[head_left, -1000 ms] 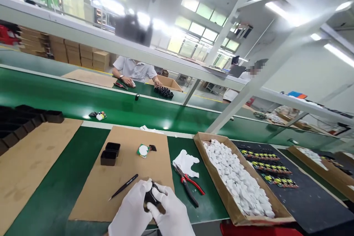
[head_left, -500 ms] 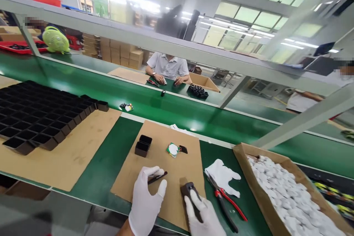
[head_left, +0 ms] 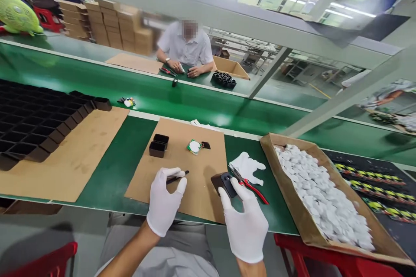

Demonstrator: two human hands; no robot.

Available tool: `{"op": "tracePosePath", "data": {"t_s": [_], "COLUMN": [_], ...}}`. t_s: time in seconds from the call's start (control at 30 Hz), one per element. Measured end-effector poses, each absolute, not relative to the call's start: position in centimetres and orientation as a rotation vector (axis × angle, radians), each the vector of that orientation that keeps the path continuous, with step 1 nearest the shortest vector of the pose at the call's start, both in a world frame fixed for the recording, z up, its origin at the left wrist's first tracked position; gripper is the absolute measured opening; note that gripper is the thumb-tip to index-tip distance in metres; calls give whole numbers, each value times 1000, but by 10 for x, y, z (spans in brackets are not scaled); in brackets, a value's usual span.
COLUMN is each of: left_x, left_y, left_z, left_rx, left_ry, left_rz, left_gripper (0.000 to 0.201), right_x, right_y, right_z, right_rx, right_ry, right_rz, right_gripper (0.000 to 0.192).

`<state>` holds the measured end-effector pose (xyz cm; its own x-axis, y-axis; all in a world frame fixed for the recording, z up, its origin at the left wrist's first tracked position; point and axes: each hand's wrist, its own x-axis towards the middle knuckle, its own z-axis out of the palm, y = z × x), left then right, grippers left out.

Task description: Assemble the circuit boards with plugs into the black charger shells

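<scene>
Both of my hands wear white gloves. My left hand holds a thin black flat piece against its fingers, thumb apart from it. In my right hand is a small black plastic case, tilted, pinched between thumb and fingers, with a round hole in one face. Beyond my hands, two open black boxes stand on a cardboard sheet. Near them lies a green circuit board with a white round pad, beside a small black plate.
Red-handled pliers and a spare white glove lie right of the cardboard. A cardboard tray of white pieces stands further right. Rows of black boxes fill the left. A co-worker sits across the green bench.
The view has tipped downward. My right hand has raised the black case and turned it so its holed face shows. My left hand keeps the thin piece, nearly in place.
</scene>
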<state>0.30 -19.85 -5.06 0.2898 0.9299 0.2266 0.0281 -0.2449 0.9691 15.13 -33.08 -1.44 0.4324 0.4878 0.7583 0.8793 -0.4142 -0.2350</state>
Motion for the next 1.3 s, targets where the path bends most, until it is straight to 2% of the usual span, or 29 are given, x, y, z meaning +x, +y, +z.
{"op": "tracePosePath", "data": {"t_s": [0.17,0.53,0.73,0.9,1.03,1.1,1.2,1.3], "left_x": [1,-1,-1,-2,-2,-2,-3,-4], "left_y": [-198,-198,-198,-197,-196,-195,-195,-195], "left_z": [-49,-43,-42,-42,-42,-41,-39,-38], "left_rx": [1587,1612,1617,1623,1626,1628,1632,1633], "left_ry": [894,914,911,906,912,915,917,920], "left_rz": [1115,1079,1077,1070,1061,1058,1056,1060], "left_gripper": [13,11,10,12,12,11,11,11], "right_x": [163,175,176,173,166,164,164,162], "right_y": [-328,-324,-327,-334,-330,-327,-327,-332], "right_z": [-42,-53,-37,-21,-45,-57,-60,-46], "right_rx": [-1977,-1986,-1969,-1990,-2061,-2081,-2076,-2005], "right_ry": [-1350,-1461,-1449,-1235,-1179,-1140,-1051,-957], "right_rz": [-766,-582,-698,-866,-661,-591,-472,-300], "right_gripper": [26,30,26,38,20,17,20,34]}}
